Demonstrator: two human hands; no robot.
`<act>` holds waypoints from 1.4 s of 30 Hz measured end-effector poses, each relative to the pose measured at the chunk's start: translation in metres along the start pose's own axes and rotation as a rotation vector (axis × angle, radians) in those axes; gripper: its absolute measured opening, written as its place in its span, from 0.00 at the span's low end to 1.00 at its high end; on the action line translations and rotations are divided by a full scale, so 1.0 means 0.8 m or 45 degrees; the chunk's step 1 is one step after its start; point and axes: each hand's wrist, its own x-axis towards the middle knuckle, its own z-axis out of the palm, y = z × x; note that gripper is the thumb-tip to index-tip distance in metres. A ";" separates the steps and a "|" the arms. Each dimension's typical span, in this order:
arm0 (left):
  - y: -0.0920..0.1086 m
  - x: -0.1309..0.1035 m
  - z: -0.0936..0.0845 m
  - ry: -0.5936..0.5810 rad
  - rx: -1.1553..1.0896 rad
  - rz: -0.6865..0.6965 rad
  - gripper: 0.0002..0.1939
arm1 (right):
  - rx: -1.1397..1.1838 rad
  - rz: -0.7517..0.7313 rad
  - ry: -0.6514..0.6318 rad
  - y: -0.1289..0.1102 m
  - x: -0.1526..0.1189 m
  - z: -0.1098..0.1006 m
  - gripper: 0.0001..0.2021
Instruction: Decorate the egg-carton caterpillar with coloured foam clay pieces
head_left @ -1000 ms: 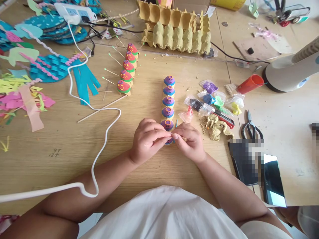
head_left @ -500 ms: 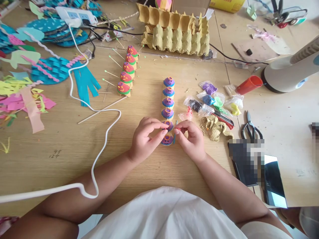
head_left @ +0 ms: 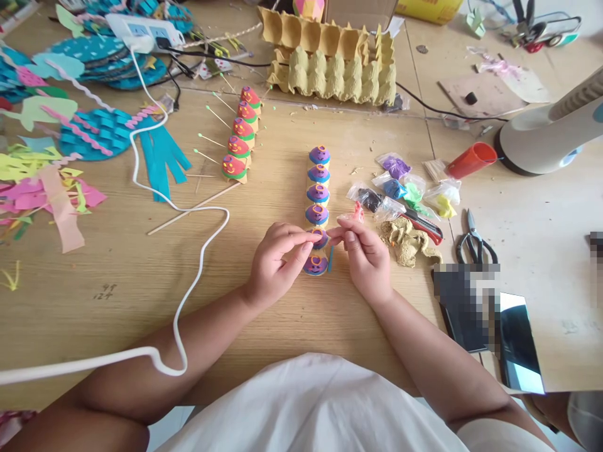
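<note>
A row of egg-carton cups (head_left: 317,194) stands upright on the table, topped with purple clay over blue rims, with orange loops and small drawn faces. Over its near end, my left hand (head_left: 277,263) holds thumb and index finger close together in a pinch. My right hand (head_left: 365,257) faces it from the right, thumb pressed on curled fingers and fingertips almost meeting the left ones. Whatever sits between the fingertips is hidden. Beside the nearest cup lies a thin blue stick (head_left: 330,258), partly below my right hand. The second-nearest cup is partly covered by my fingers.
Right of the row are bagged clay (head_left: 394,166), torn carton scraps (head_left: 407,245), a red cutter (head_left: 426,227), scissors (head_left: 475,242) and a phone (head_left: 521,342). Left stand red-topped cups (head_left: 238,144) and a white cable (head_left: 202,251). Egg cartons (head_left: 334,69) sit behind.
My right hand has turned, its fingers curling and rising slightly towards the left fingertips. Small red bits seen at both hands' fingertips are now out of sight. The left hand has barely moved.
</note>
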 end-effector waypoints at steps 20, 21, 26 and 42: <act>0.000 0.001 -0.001 -0.025 0.015 0.072 0.02 | 0.292 0.257 -0.005 0.002 0.004 -0.001 0.14; 0.000 0.001 -0.001 -0.022 0.021 0.077 0.03 | 0.338 0.288 -0.006 0.002 0.006 -0.001 0.13; 0.001 0.000 -0.001 -0.022 0.033 0.035 0.08 | 0.464 0.399 -0.053 -0.002 0.014 -0.003 0.08; 0.002 -0.002 0.003 -0.190 0.036 0.135 0.10 | -0.357 -0.469 -0.230 -0.014 -0.004 0.002 0.06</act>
